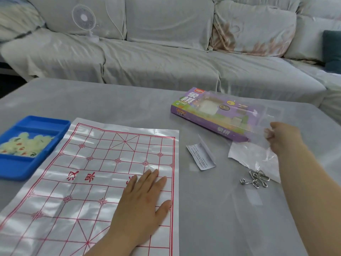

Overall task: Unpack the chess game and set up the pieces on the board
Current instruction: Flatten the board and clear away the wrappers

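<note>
A glossy white board sheet (96, 163) with a red xiangqi grid lies flat on the grey table. My left hand (144, 198) rests palm down on its right half, fingers spread. At the left, a blue tray (20, 167) holds several pale round pieces (25, 144) with red and green marks. The purple game box (212, 111) lies at the back right. My right hand (282, 137) is closed on a clear plastic bag (258, 115) that hangs over the box's right end.
A folded paper leaflet (202, 154) lies between board and box. A metal wire puzzle (255, 179) and a white paper scrap (247, 156) lie near my right forearm. Behind the table stands a grey covered sofa (166, 61) with a small white fan (84, 19).
</note>
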`<state>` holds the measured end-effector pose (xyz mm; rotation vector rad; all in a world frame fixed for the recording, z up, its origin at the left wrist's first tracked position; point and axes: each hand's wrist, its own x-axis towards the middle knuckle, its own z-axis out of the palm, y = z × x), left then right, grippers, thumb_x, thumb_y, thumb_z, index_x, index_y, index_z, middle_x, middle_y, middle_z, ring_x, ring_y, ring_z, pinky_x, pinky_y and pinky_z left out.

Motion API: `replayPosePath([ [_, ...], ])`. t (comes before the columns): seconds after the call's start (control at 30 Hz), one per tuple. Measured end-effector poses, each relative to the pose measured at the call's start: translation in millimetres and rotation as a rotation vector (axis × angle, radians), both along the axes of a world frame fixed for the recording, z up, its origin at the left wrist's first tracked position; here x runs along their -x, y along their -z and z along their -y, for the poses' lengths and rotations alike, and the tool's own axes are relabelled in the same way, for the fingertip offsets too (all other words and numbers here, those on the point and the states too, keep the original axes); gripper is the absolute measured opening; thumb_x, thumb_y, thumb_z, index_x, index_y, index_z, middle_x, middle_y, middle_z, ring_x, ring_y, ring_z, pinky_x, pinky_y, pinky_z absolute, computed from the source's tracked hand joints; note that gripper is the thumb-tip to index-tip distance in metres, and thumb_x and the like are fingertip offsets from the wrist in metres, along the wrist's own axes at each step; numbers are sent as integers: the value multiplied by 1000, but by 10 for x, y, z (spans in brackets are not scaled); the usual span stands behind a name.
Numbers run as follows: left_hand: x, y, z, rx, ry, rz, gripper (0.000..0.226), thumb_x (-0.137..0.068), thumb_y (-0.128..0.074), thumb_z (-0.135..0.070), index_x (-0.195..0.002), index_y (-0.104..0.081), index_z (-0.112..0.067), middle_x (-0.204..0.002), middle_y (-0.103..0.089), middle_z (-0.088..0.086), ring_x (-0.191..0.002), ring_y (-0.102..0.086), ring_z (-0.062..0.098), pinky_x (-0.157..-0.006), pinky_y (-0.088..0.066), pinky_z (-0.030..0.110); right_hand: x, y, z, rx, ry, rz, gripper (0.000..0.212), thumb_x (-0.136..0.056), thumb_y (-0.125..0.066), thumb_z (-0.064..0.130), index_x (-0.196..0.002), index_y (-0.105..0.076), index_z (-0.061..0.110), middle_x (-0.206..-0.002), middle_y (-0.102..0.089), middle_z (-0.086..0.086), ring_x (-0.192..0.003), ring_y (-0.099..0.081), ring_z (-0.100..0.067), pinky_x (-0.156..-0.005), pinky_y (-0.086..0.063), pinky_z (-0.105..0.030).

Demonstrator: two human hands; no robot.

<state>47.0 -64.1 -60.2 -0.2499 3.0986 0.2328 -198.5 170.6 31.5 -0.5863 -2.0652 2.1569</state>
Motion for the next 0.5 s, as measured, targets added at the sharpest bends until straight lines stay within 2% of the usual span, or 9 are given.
replayPosePath([
  [0.07,3,9,6,-7,-21,-8,68,-93,-4,-51,-107,-66,-29,-113,-66,-4,-103,-63,15,-86,-46,35,-16,-20,-129,44,-10,-12,31,-91,-38,-5,-65,-38,12,-63,-41,-7,-28,-49,1,-37,-34,-12],
  [0.13,11,18,5,-4,-34,-13,68,-93,-4,-51,-107,-66,-29,-113,-66,-4,-103,-63,15,-84,-46,36,-20,-42,-201,105,-13,-29,29,-92,-37,-3,-67,-39,13,-61,-47,-7,-35,-53,-1,-32,-35,-11],
  [0.2,15,24,9,8,-30,-24,67,-93,-4,-51,-108,-66,-29,-114,-66,-5,-104,-63,15,-85,-45,35,5,-69,-171,156,-9,-43,29,-92,-37,-2,-68,-40,13,-63,-47,-5,-36,-53,-2,-32,-33,-12],
  [0.27,10,25,18,15,-18,-27,66,-93,-5,-51,-109,-65,-29,-114,-65,-5,-105,-62,14,-92,-43,33,41,-87,-47,179,1,-48,28,-93,-36,-2,-69,-40,12,-70,-39,-3,-33,-52,-3,-32,-33,-11],
  [0.33,-1,22,27,-2,-5,-22,65,-93,-5,-51,-110,-64,-28,-116,-64,-4,-107,-61,15,-101,-36,30,86,-85,125,200,0,-34,28,-93,-34,-3,-68,-38,9,-68,-34,-3,-45,-47,-8,-32,-31,-10],
  [0.37,-6,22,26,-11,0,-19,65,-93,-5,-51,-111,-63,-27,-117,-64,-4,-108,-61,15,-99,-30,31,94,-81,223,177,-12,-19,27,-94,-34,-3,-69,-39,7,-67,-34,-3,-49,-42,-9,-32,-30,-10],
  [0.4,-8,26,28,-16,6,-18,63,-93,-6,-51,-112,-61,-27,-117,-64,-3,-109,-60,15,-97,-27,31,111,-68,308,112,-35,9,25,-94,-33,-3,-71,-41,5,-65,-34,-3,-47,-40,-8,-32,-30,-11],
  [0.5,-8,43,36,-26,22,-27,56,-93,-5,-51,-114,-52,-27,-119,-63,-1,-110,-59,16,-96,-27,32,155,31,491,-71,-59,111,25,-92,-38,4,-68,-41,10,-52,-38,-7,-21,-33,-5,-40,-27,-23],
])
